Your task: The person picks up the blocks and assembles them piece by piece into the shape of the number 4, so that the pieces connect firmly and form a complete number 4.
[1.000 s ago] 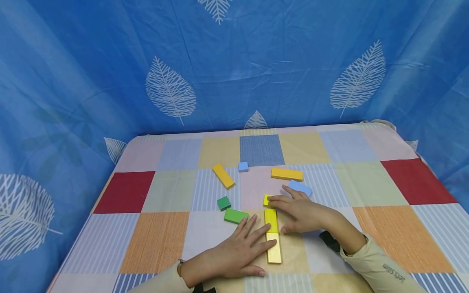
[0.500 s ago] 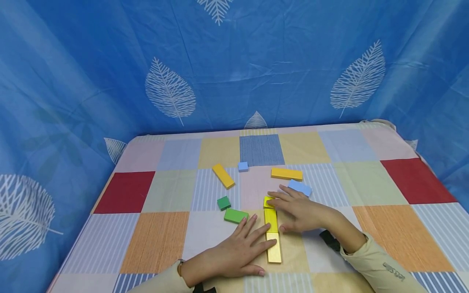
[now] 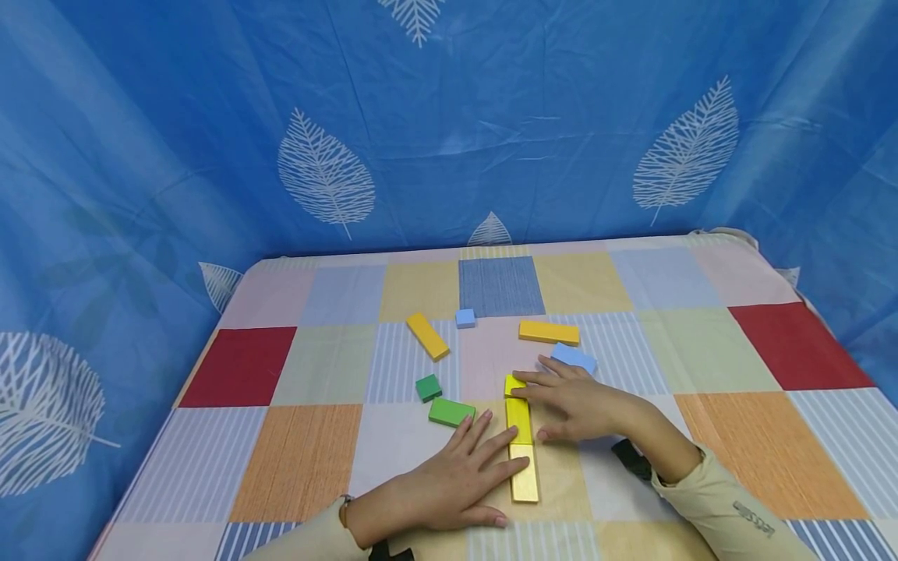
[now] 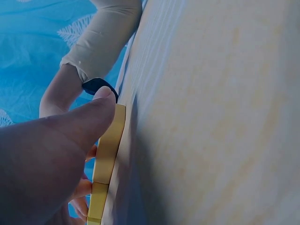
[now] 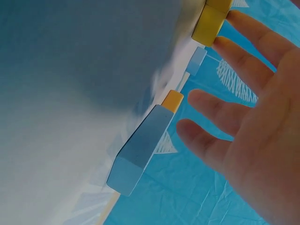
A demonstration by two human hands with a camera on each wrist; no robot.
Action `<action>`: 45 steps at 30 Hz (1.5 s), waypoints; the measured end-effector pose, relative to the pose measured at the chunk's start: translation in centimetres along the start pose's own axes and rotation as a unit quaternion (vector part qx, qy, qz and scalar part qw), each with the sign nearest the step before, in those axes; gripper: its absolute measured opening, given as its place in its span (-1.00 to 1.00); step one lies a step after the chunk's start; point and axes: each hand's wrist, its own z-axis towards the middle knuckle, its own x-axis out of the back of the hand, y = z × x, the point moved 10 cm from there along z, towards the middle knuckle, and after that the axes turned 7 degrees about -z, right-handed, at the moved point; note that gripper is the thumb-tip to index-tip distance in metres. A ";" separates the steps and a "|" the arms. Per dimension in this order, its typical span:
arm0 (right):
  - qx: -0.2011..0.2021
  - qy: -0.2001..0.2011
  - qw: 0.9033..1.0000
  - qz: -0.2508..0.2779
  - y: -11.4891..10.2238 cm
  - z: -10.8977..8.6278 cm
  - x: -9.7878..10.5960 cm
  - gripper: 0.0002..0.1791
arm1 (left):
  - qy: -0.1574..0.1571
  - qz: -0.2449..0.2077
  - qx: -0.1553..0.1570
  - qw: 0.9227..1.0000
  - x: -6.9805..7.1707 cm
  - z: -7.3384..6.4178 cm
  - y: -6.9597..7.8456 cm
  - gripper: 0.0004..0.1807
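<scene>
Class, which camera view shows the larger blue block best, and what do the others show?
The right wrist view: the larger blue block appears large and uncovered there. The head view shows it smaller, partly covered by the right hand. In the left wrist view it cannot be made out.

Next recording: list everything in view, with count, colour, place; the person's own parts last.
Yellow blocks: three, yellow, in a central row
Blue blocks: two, light blue, far centre and right
Orange blocks: two, orange, either side of the smaller blue
Green blocks: two, dark and light green, left of the row
Cloth: one, multicoloured patchwork, under the blocks
Curtain: one, blue with white leaves, beyond the cloth
Black pieces: two, black, one near each wrist
Band: one, brownish, left wrist
Sleeves: two, cream, on the forearms
Left hand: one, bare, on the nearer two yellow blocks
Right hand: one, bare, at the small yellow block
</scene>
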 end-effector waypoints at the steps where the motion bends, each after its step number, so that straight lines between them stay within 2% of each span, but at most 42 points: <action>1: -0.002 -0.002 1.000 0.003 0.1 0.0 0.0 -0.37 | 0.000 -0.001 0.000 1.000 0.0 0.0 0.0 -0.30; 9: -0.009 -0.004 1.000 0.010 0.4 0.0 -0.2 -0.39 | -0.005 -0.004 0.004 1.000 0.0 0.0 -0.1 -0.30; 17: -0.015 0.015 1.000 0.004 0.4 -0.2 0.5 -0.43 | -0.005 -0.006 0.002 1.000 0.0 0.0 0.0 -0.30; 26: 0.001 0.000 0.999 0.053 0.0 -0.1 -0.1 -0.34 | -0.006 -0.008 0.003 1.000 0.0 0.1 0.0 -0.30; 35: 0.008 0.003 0.999 0.043 -0.2 -0.2 0.0 -0.35 | -0.009 -0.023 0.010 1.000 0.3 0.5 -0.3 -0.34; 38: 0.012 0.005 0.999 0.043 -0.3 -0.2 0.1 -0.35 | 0.002 -0.015 0.012 1.000 0.7 1.2 -0.7 -0.38; 41: 0.013 0.008 0.999 0.043 -0.2 -0.2 0.2 -0.33 | 0.026 0.015 0.018 0.999 1.4 1.9 -1.1 -0.40; 45: -0.003 0.032 0.999 0.033 0.4 -0.3 0.8 -0.31 | 0.044 0.043 0.042 0.997 1.9 2.4 -1.8 -0.37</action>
